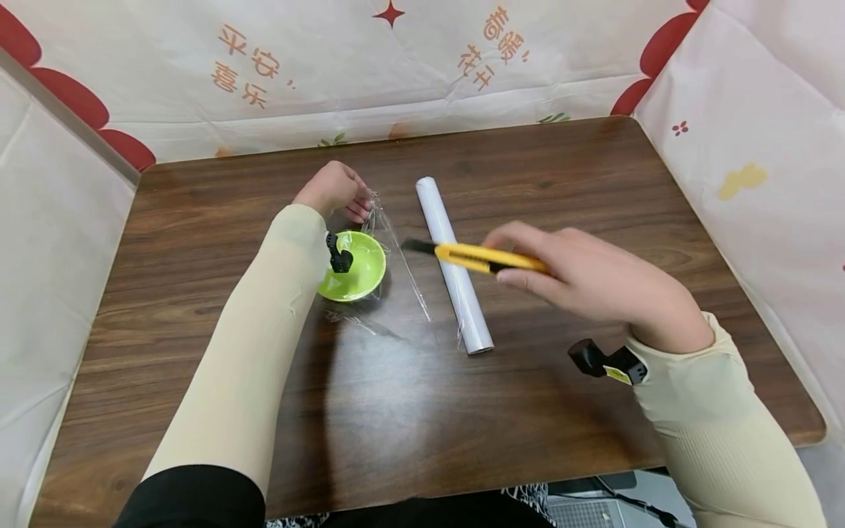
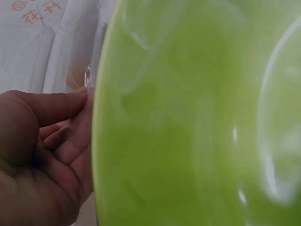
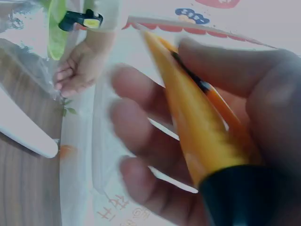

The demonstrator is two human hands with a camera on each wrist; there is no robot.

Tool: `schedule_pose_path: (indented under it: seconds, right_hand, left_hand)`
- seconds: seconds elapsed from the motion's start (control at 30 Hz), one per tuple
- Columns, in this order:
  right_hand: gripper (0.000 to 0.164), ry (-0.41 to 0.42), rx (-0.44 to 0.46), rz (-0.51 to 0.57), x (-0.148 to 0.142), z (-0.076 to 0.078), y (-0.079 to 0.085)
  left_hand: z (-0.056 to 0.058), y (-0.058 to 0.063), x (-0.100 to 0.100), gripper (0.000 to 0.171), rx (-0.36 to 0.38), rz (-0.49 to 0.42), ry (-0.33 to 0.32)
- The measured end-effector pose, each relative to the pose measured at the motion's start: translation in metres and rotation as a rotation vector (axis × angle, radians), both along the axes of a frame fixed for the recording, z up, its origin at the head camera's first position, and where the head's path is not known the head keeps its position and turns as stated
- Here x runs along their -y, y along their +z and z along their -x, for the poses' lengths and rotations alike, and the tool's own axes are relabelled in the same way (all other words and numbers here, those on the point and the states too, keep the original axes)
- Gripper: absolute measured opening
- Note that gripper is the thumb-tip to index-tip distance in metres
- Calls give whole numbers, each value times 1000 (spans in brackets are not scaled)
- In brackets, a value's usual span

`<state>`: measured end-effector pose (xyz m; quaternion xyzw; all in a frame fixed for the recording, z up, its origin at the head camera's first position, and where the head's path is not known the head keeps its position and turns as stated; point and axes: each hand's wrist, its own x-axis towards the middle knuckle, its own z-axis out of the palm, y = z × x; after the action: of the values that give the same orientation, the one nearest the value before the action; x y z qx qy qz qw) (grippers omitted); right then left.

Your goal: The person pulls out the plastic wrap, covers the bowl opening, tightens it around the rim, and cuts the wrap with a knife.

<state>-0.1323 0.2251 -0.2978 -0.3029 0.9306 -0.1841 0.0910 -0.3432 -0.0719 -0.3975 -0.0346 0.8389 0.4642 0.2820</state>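
Note:
Behind a green bowl point(image 1: 364, 273), my left hand point(image 1: 338, 192) pinches the edge of a sheet of clear cling film point(image 1: 414, 282). The film lies over the bowl and spreads onto the table beside it. In the left wrist view the bowl's green side point(image 2: 155, 141) fills most of the picture, with the thumb and fingers at its left. My right hand point(image 1: 587, 279) holds a yellow utility knife point(image 1: 475, 257) above the table. Its dark front end points left, toward the film. Fingers and thumb lie around the yellow handle point(image 3: 188, 113) in the right wrist view.
A white roll of cling film point(image 1: 455, 275) lies lengthwise on the brown wooden table point(image 1: 561, 418), right of the bowl and partly under the knife. Printed white sheeting point(image 1: 396, 81) hangs around the back and sides. A laptop point(image 1: 587, 510) shows below the front edge.

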Motion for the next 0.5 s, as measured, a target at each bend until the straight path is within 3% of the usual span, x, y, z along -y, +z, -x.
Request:
schedule_pose_path:
  seconds: [0.13, 0.27, 0.33, 0.5]
  right_hand:
    - [32, -99, -152, 155, 3, 10, 0]
    - [15, -203, -273, 345, 7, 19, -9]
    - [7, -245, -318, 446, 9, 25, -14]
    - [20, -300, -362, 691, 14, 38, -28]
  left_hand:
    - [0, -2, 4, 27, 41, -22, -19]
    - [-2, -3, 8, 30, 54, 9, -96]
    - [-4, -2, 11, 30, 31, 56, -141]
    - [-6, 1, 18, 33, -78, 213, -204]
